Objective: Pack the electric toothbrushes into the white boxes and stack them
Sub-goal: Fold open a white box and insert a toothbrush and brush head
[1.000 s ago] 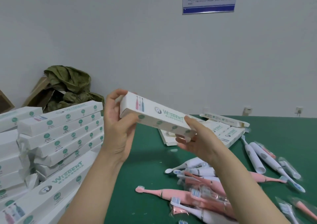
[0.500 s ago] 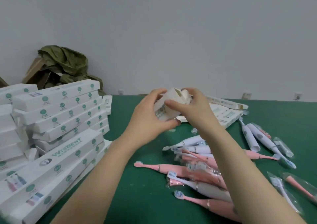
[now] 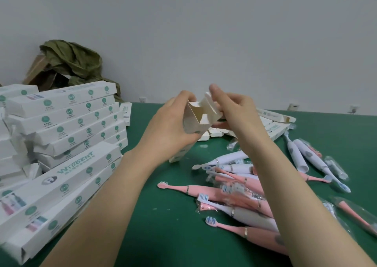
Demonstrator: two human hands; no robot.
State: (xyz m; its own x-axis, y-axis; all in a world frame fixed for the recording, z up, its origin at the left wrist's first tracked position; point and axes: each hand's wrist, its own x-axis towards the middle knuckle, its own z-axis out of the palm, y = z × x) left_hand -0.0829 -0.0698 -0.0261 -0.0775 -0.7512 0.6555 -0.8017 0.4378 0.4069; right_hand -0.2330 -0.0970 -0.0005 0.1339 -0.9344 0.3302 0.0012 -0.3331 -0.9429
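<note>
A white toothbrush box (image 3: 195, 121) stands on end over the green table (image 3: 163, 226), its top end open and facing me. My left hand (image 3: 173, 125) grips the box around its upper part. My right hand (image 3: 232, 111) pinches the raised end flap of the box between thumb and fingers. A heap of pink and white electric toothbrushes (image 3: 240, 193) lies on the table below my right forearm. A tall stack of closed white boxes (image 3: 67, 123) fills the left side.
Flat unfolded box blanks (image 3: 271, 125) lie behind my right hand. More white toothbrushes (image 3: 306, 156) and wrapped brush heads (image 3: 336, 168) lie at right. A green cloth over cardboard (image 3: 67, 62) sits against the wall at back left. Long boxes (image 3: 57, 195) lean at the front left.
The box has been turned from lying across my hands to standing on end, its open end now toward me. My right hand has moved up to the end flap.
</note>
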